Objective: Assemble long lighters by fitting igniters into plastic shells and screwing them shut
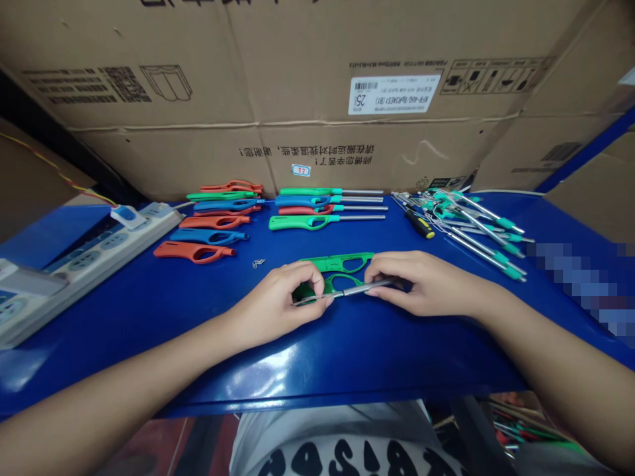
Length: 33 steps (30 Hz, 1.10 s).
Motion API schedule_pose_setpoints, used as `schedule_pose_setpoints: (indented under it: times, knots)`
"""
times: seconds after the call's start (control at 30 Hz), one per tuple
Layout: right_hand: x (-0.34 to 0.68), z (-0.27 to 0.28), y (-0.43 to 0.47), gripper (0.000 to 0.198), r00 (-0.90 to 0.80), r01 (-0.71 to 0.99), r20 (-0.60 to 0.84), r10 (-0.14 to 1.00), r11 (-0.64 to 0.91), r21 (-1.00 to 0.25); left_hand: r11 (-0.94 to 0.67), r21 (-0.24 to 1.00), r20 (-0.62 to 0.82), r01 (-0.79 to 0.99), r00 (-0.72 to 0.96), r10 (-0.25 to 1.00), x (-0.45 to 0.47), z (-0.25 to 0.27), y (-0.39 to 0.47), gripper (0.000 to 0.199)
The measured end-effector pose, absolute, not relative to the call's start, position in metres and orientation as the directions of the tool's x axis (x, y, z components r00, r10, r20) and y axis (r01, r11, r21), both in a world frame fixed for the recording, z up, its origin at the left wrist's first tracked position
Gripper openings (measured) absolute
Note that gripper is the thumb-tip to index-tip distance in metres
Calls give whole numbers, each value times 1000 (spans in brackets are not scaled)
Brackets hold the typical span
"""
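My left hand [290,294] pinches a thin wire [308,300] at the left end of a slim metal lighter tube [358,289]. The tube's right part sits between the thumb and fingers of my right hand [421,281], with a dark end showing inside the grip. Tube and wire lie nearly level, in front of two green lighter handle halves. The rear green half [337,264] shows its finger loop; the front green half [341,277] is partly covered by my left fingers and the tube.
Orange, blue and green handles [198,251] lie at left behind small screws [258,264]. Lighters with tubes [302,223] line the back centre. A screwdriver [421,225] lies beside piled metal tubes [489,250] at right. A power strip [99,254] stands left; a cardboard box [198,149] walls the back.
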State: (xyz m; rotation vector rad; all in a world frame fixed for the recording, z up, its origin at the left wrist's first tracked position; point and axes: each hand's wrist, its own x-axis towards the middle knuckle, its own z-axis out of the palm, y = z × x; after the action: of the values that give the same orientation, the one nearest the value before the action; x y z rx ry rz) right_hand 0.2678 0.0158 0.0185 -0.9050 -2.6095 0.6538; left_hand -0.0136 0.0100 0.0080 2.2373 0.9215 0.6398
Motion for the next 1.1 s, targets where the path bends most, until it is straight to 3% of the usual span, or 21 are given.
schedule_pose_setpoints:
  times: [0.27, 0.63, 0.83, 1.1]
  knots:
    - [273, 21, 19, 16, -713, 526, 170, 680, 680, -511, -657, 625, 240, 422, 697, 676, -18, 13, 14, 18]
    - [281, 29, 23, 19, -624, 539, 263, 736, 648, -538, -505, 733, 184, 456, 582, 792, -26, 1, 30, 34]
    - [282, 29, 24, 20, -612, 549, 262, 746, 639, -539, -256, 899, 40, 354, 516, 856, -25, 5, 33, 39]
    - [288, 27, 28, 23, -672, 547, 181, 718, 646, -532, -178, 939, 14, 294, 485, 874, -25, 11, 34, 27]
